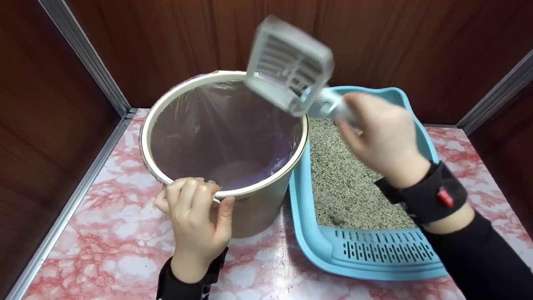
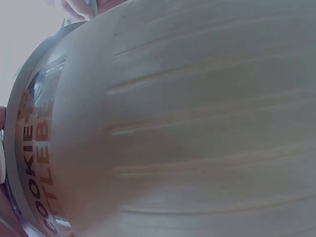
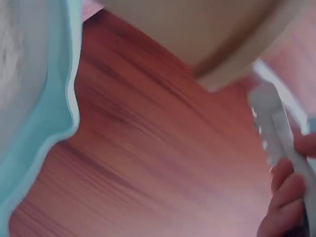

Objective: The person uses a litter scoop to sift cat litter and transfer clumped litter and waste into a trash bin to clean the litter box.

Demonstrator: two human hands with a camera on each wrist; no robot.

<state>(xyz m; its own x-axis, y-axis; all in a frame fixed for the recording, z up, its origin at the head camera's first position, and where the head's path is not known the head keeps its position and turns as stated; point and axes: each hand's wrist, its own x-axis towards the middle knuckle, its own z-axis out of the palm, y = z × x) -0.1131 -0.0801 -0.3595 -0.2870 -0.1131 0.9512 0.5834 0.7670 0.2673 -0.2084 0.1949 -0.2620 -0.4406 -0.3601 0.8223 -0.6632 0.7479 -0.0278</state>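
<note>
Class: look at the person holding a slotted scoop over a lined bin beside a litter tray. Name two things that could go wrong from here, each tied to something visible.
1. The grey slotted plastic scoop in the right hand is blurred and sits over the far rim of the round beige bin, so any scooped waste might drop outside.
2. The thin purple liner bag is pinned only where the left hand grips the near rim; it could slip inward.

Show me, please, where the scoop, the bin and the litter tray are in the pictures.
scoop (image 1: 289,62): head view, on its slotted head.
bin (image 1: 258,208): head view, on its outer wall below the rim.
litter tray (image 1: 374,252): head view, on its slotted front lip.
</note>
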